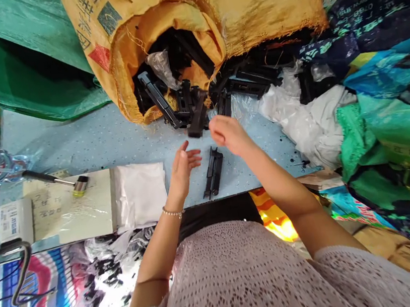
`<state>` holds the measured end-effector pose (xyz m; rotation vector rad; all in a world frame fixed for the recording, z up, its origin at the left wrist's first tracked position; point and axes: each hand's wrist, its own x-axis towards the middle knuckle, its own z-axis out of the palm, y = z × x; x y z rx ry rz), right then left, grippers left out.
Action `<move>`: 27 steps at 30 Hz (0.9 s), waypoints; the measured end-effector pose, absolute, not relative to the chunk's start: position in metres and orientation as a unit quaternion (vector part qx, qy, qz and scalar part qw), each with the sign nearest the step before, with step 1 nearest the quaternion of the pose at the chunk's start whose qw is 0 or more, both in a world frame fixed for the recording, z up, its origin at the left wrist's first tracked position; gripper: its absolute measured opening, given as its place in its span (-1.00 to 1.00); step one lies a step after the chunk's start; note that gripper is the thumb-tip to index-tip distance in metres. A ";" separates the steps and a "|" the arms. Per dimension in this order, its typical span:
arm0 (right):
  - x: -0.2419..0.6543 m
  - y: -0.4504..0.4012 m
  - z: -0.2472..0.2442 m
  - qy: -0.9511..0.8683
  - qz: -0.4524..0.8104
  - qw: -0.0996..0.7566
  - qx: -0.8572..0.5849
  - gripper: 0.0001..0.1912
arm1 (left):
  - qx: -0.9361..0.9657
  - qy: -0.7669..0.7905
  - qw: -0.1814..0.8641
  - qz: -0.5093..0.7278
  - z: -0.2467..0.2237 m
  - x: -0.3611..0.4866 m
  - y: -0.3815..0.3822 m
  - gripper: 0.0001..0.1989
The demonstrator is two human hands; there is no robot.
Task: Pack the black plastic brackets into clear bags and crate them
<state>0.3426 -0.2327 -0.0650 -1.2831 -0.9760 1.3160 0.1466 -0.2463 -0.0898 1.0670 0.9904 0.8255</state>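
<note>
Spreads the fingers of the bare left hand (pixel 184 165), holding nothing; curls those of the bare right hand (pixel 228 132), cannot tell whether gripping anything. Has a long black plastic-looking part (pixel 214 172) just nearer the body, on the speckled pale-blue tabletop (pixel 130 141); faces, beyond, slender black parts (pixel 198 118) spilling from a yellow woven sack (pixel 123 86).

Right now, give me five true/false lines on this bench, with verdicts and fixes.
1. The left hand is open. True.
2. That arm's wrist is bare. False: a bracelet circles it.
3. Black parts show in the mouth of the yellow sack. True.
4. No tool lies left of the left hand. False: a hammer is there.
5. A loose part lies on the bench between the forearms. True.
</note>
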 end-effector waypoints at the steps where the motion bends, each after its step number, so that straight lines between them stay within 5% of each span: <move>1: 0.334 -0.249 -0.065 -0.420 0.566 0.483 -0.519 -0.58 | 0.411 0.419 0.713 0.383 -0.091 0.151 -0.240 -0.37; 4: 0.317 -0.278 -0.072 -0.437 0.544 0.432 -0.571 -0.50 | 0.340 0.424 0.742 0.391 -0.097 0.166 -0.234 -0.52; 11: 0.316 -0.278 -0.084 -0.374 0.537 0.452 -0.606 -0.39 | 0.636 0.388 0.502 0.439 -0.086 0.147 -0.272 -0.48; 14: 0.306 -0.285 -0.082 -0.381 0.606 0.479 -0.508 -0.43 | 0.571 0.369 0.585 0.443 -0.075 0.135 -0.273 -0.43; 19: 0.300 -0.302 -0.054 -0.562 0.569 0.313 -0.512 -0.49 | 0.404 0.365 0.785 0.294 -0.057 0.129 -0.263 -0.38; 24: 0.305 -0.295 -0.025 -0.606 0.338 0.360 -0.623 -0.46 | 0.433 0.401 0.717 0.371 -0.059 0.133 -0.272 -0.52; 27: 0.302 -0.284 -0.029 -0.572 0.331 0.397 -0.637 -0.42 | 0.455 0.411 0.697 0.373 -0.062 0.143 -0.274 -0.58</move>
